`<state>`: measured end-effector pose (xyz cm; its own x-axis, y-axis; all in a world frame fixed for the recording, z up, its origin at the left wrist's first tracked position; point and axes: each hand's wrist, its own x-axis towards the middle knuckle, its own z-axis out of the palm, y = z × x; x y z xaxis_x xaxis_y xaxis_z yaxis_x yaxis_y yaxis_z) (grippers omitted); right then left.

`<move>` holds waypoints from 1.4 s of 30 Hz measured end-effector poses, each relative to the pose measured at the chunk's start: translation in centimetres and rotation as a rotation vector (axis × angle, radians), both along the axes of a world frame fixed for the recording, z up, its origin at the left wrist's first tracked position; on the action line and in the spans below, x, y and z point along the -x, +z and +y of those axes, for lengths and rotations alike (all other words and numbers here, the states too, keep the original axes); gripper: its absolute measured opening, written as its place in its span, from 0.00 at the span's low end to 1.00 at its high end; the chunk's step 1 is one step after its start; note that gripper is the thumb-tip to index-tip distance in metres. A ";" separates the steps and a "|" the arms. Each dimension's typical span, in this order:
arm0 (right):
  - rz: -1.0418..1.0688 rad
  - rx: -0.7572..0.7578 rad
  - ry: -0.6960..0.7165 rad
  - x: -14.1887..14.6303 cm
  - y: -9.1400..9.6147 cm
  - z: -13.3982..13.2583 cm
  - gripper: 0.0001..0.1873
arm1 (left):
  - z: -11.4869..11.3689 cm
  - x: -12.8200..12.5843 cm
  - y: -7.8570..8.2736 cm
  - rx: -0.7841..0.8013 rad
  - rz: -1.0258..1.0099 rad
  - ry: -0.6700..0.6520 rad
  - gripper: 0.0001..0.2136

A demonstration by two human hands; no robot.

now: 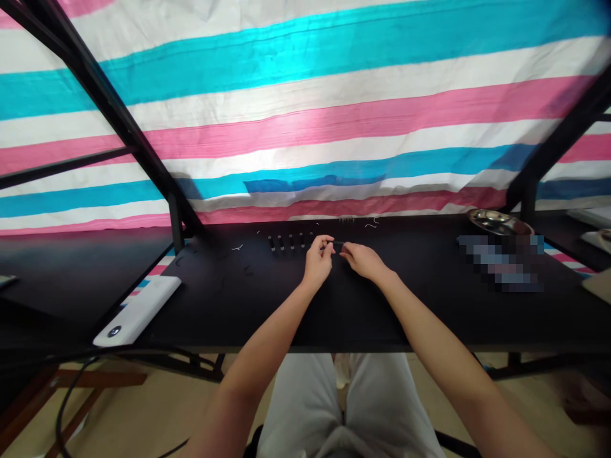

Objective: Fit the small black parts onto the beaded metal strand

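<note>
Over the middle of the black table (229, 305), my left hand (317, 261) and my right hand (363, 259) are close together. A thin dark rod (338, 242) spans the gap between them, with its ends pinched in the fingertips of both hands. Its exact kind is too small to make out. Just left of my left hand stands a row of several small black cylinders (292, 242) with lighter ends. Behind the hands lies a short row of tiny pale pieces (346, 219). Thin white scraps (371, 224) are scattered near them.
A white oblong device (138, 312) with a round dark button lies at the table's left edge. On the right are a shiny metal dish (499, 222) and a blurred-out patch (501, 264). A striped sheet (305, 121) hangs behind, between black frame bars (114, 114).
</note>
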<state>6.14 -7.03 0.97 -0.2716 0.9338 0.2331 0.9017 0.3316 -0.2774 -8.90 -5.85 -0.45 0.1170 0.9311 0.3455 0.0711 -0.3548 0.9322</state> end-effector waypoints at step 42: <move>0.368 -0.261 0.010 0.4 -1.5 0.8 0.09 | -1.3 0.2 0.7 -0.151 0.126 0.020 0.11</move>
